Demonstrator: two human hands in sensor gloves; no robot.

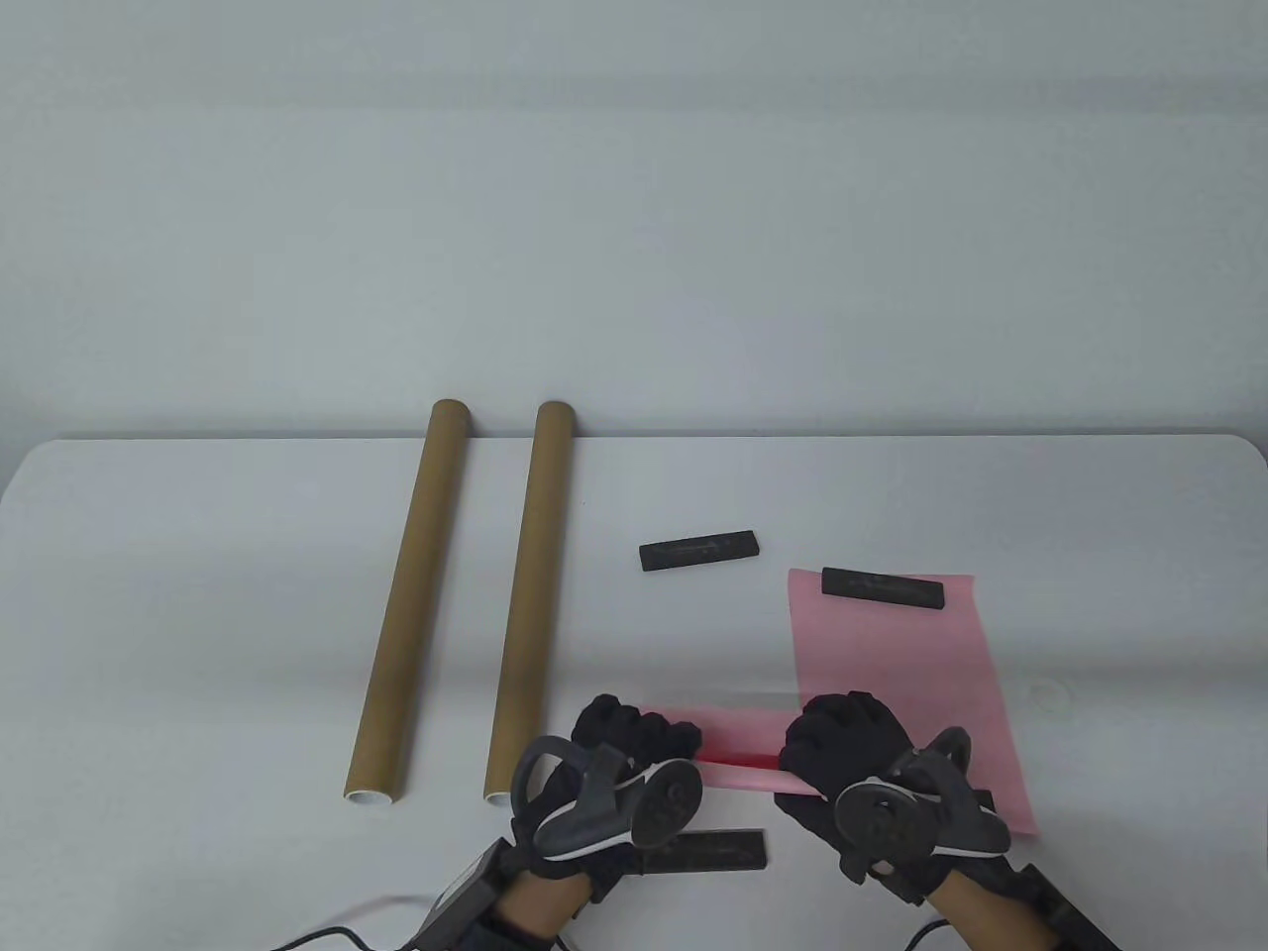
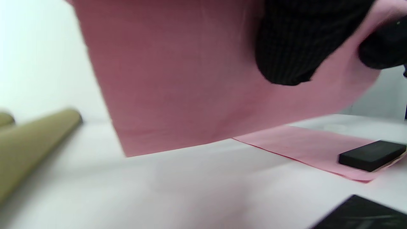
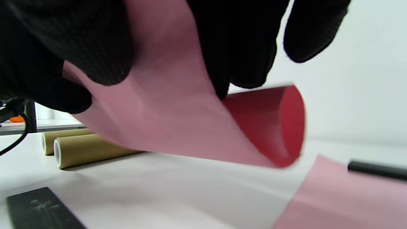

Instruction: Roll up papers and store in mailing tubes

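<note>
A pink paper, red on its inner side, is lifted and curled between both hands near the table's front edge. My left hand grips its left part; it fills the left wrist view. My right hand grips its right part, and the curl shows in the right wrist view. A second pink paper lies flat to the right, with a black bar on its far end. Two brown mailing tubes lie side by side at the left.
A black bar lies loose in the middle of the table. Another black bar lies at the front edge between my hands. Cables trail off the front edge under my left wrist.
</note>
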